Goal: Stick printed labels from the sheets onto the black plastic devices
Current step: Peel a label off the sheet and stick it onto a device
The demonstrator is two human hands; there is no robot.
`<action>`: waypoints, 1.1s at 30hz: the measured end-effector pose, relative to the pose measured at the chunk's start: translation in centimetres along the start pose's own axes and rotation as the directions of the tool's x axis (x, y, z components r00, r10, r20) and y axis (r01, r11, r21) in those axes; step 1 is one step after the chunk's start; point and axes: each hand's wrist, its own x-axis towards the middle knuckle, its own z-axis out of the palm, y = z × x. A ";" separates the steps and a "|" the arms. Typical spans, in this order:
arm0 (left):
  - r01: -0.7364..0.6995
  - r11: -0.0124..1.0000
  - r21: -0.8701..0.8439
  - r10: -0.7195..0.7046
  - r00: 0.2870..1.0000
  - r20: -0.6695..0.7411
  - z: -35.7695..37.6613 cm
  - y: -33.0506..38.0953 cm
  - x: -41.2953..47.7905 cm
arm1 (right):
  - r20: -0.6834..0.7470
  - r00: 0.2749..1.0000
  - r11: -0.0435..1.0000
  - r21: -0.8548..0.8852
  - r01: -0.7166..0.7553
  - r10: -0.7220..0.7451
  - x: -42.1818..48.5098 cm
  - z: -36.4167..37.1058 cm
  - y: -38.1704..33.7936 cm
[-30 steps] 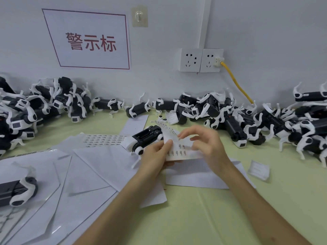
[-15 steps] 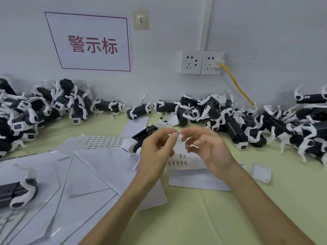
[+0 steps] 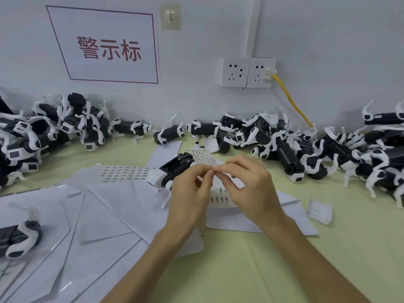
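Note:
My left hand (image 3: 192,193) and my right hand (image 3: 247,186) are raised over the table with their fingertips meeting. Together they pinch a tiny white label (image 3: 213,171) that is barely visible between the fingers. Below them a label sheet (image 3: 220,197) lies on the table, partly covered by both hands. A black plastic device (image 3: 175,168) with white ends lies on its side just behind my left hand, its open black side facing up. Neither hand touches it.
Piles of black-and-white devices line the wall at the left (image 3: 43,132) and right (image 3: 328,154). Another label sheet (image 3: 124,173), several blank white sheets (image 3: 98,215), one device (image 3: 19,239) at the near left and a small clear packet (image 3: 319,211) lie around. A yellow cable (image 3: 290,101) hangs from the wall socket.
A second ago both hands held the label sheet. The sheet now lies on the table, and both hands have come up with fingertips joined on a small label.

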 end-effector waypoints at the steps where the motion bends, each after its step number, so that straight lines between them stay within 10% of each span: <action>1: 0.009 1.000 -0.002 -0.009 1.000 0.011 0.1 0.0 0.0 | -0.007 1.000 1.000 -0.024 0.004 -0.004 -0.1 0.0 0.1; 15: 0.133 0.975 -0.177 -0.127 0.991 0.047 -0.4 1.2 0.1 | 0.126 0.992 0.986 -0.163 0.045 -0.024 0.2 -0.8 0.7; 20: -0.096 0.821 0.562 0.252 0.945 -0.206 -2.6 -0.4 1.2 | 0.145 0.963 0.973 0.014 -0.231 0.227 0.0 -1.1 0.9; 22: 0.031 0.699 0.714 0.116 0.981 -0.157 -3.6 -1.0 1.9 | 0.168 0.927 0.919 0.158 -0.362 0.336 0.2 -1.2 0.7; 26: 0.120 0.665 0.737 -0.024 0.990 -0.139 -4.4 -1.9 2.0 | 0.369 0.764 0.601 0.473 -0.644 0.529 0.9 -1.1 0.0; 29: 0.142 0.803 0.579 0.015 0.966 -0.258 -4.5 -1.7 2.1 | 0.594 0.617 0.141 0.651 -0.745 0.517 1.4 -1.3 -0.8; 33: 0.162 0.986 0.043 -0.139 0.932 -0.335 -4.1 -1.1 2.3 | 0.721 0.532 -0.211 0.661 -0.720 0.444 1.7 -1.5 -1.5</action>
